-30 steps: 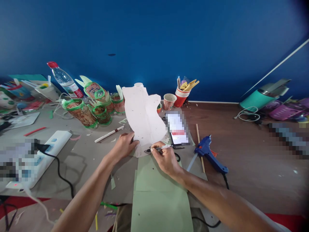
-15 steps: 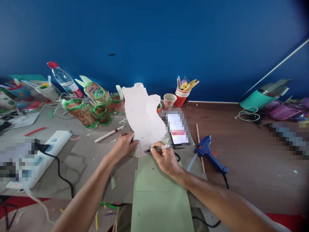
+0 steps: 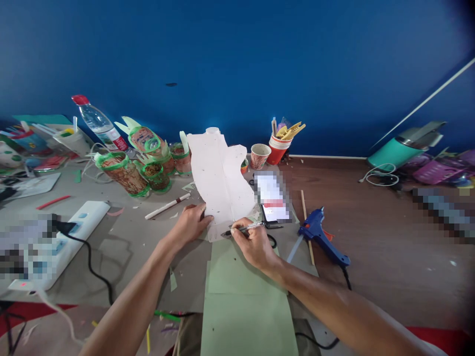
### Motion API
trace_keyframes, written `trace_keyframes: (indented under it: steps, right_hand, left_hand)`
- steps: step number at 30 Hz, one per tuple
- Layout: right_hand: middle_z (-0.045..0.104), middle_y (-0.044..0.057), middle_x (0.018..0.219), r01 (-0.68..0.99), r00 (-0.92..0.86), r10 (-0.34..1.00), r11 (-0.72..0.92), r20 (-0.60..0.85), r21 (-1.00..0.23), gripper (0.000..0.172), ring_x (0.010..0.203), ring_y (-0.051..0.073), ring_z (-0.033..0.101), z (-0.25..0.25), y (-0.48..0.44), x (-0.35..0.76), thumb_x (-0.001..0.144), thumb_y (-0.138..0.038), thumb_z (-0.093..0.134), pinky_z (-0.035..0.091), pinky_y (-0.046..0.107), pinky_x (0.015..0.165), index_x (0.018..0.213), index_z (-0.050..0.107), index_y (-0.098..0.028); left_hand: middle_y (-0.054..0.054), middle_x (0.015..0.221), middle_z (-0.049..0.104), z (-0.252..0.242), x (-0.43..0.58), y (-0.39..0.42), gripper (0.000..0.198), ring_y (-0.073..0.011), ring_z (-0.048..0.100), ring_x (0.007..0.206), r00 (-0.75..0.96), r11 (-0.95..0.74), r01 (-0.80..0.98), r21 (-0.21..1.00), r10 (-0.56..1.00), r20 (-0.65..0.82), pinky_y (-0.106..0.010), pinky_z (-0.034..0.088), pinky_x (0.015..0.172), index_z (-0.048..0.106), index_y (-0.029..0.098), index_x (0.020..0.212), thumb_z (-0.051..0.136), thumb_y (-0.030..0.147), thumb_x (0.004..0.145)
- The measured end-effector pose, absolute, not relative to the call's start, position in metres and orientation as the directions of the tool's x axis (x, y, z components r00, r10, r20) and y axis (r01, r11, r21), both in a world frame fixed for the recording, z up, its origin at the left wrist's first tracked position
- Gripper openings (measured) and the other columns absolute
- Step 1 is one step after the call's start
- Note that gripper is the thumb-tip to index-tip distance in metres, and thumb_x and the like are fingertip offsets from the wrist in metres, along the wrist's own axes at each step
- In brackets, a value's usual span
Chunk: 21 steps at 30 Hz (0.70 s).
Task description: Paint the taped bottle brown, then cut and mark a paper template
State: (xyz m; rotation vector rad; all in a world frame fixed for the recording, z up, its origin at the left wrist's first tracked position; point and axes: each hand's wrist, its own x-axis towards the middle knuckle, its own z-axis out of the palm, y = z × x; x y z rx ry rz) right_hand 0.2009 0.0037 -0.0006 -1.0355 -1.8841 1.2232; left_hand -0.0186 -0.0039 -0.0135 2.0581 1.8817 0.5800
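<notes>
A white cut-out sheet (image 3: 218, 180) lies on the table with its near end over a pale green sheet (image 3: 243, 291). My left hand (image 3: 191, 223) presses down on the white sheet's near left edge, fingers curled onto it. My right hand (image 3: 252, 242) is closed round a pen (image 3: 245, 228), whose tip points left and touches the white sheet's near edge.
A blue glue gun (image 3: 322, 237) lies right of my hand, beside a thin wooden stick (image 3: 306, 217) and a phone (image 3: 272, 212). Decorated cups with green rims (image 3: 124, 170), a water bottle (image 3: 98, 123), a red cup of tools (image 3: 279, 146) and a white power strip (image 3: 63, 242) stand around.
</notes>
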Motion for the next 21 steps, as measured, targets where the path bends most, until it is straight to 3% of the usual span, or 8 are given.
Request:
trace_keyframes:
  steps: [21]
  right_hand:
    - [0.033, -0.006, 0.049, 0.267, -0.469, 0.879, 0.236, 0.088, -0.934, 0.018, 0.042, 0.009, 0.029, 0.0005, 0.0047, 0.2015, 0.081, -0.03, 0.048, 0.022, 0.022, 0.042, 0.069, 0.056, -0.018]
  left_hand:
    - [-0.002, 0.067, 0.056, -0.0105, -0.0168, -0.0047, 0.013, -0.0201, 0.052, 0.066, 0.048, -0.082, 0.881, 0.466, 0.995, 0.086, -0.029, 0.037, 0.062, 0.056, 0.019, 0.081, 0.052, 0.031, 0.083]
